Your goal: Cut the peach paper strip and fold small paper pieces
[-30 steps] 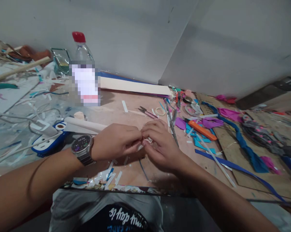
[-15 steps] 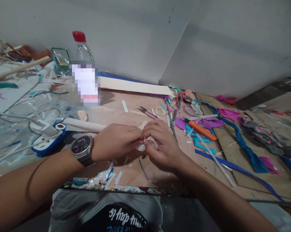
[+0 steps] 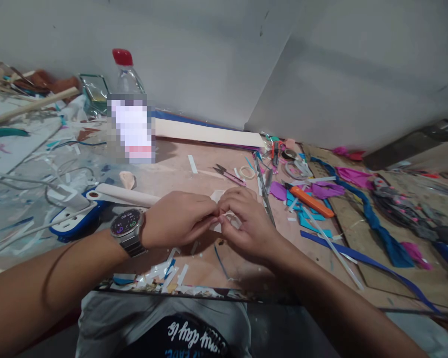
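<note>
My left hand (image 3: 183, 218) and my right hand (image 3: 246, 219) meet above the worktable, with fingertips pinched together. Between them is a thin, pale cream piece (image 3: 218, 195), paper or cloth-like, mostly covered by my fingers. Behind my left wrist, which wears a watch (image 3: 126, 223), a cream strip (image 3: 129, 195) reaches out to the left; I cannot tell whether it joins the pinched piece. Just beyond my hands lie small pink-handled scissors (image 3: 230, 175) and a pale tape ring (image 3: 247, 172). A small cream petal-shaped piece (image 3: 127, 180) rests farther left.
A blue-and-white power strip (image 3: 73, 223) with white cables sits at left. Behind it stands a red-capped bottle (image 3: 129, 82). Rightward are an orange utility knife (image 3: 311, 201), coloured scraps, and a blue ribbon (image 3: 373, 266). A long cream strip (image 3: 209, 133) lies along the back.
My fingers have shifted slightly around the pale piece, and the cream strip at left has moved a little. Both hands stay in nearly the same place.
</note>
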`<state>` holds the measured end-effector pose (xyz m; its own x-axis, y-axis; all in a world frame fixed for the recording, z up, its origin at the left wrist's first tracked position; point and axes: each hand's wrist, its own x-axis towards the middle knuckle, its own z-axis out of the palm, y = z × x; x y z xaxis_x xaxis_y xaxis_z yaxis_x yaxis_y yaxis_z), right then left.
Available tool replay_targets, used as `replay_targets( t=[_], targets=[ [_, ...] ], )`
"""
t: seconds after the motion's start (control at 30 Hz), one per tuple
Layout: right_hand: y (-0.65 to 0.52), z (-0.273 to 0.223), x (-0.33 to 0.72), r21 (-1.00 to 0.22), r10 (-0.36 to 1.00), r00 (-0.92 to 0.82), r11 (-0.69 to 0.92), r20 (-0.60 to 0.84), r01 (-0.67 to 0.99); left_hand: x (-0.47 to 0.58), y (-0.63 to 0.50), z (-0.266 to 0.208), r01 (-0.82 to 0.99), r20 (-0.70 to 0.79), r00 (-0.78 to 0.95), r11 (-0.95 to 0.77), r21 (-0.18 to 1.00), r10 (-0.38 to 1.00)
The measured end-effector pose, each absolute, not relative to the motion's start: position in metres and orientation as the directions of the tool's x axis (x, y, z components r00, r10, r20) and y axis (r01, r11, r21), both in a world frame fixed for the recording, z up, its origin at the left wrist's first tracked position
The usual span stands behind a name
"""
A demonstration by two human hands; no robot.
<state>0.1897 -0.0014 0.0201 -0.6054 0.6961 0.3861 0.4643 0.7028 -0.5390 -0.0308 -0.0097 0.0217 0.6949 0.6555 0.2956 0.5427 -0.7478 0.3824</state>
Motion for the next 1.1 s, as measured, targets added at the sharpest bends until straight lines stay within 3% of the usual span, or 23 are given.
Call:
replay_targets(
  t=[0.37, 0.63, 1.1],
  targets=[
    [-0.003, 0.021, 0.193, -0.52, 0.685, -0.623, 0.714, 0.379, 0.469, -0.029, -0.009, 0.025, 0.565, 0.227, 0.684, -0.7, 0.437, 0.694],
    [0.0, 0.019, 0.196, -0.489, 0.623, -0.71, 0.755, 0.327, 0.437, -0.033, -0.008, 0.026, 0.534, 0.134, 0.702, -0.641, 0.551, 0.699],
    [0.005, 0.02, 0.201, -0.489, 0.632, -0.71, 0.746, 0.309, 0.451, -0.039, -0.005, 0.031, 0.628, 0.066, 0.675, -0.619, 0.471, 0.735]
  ],
)
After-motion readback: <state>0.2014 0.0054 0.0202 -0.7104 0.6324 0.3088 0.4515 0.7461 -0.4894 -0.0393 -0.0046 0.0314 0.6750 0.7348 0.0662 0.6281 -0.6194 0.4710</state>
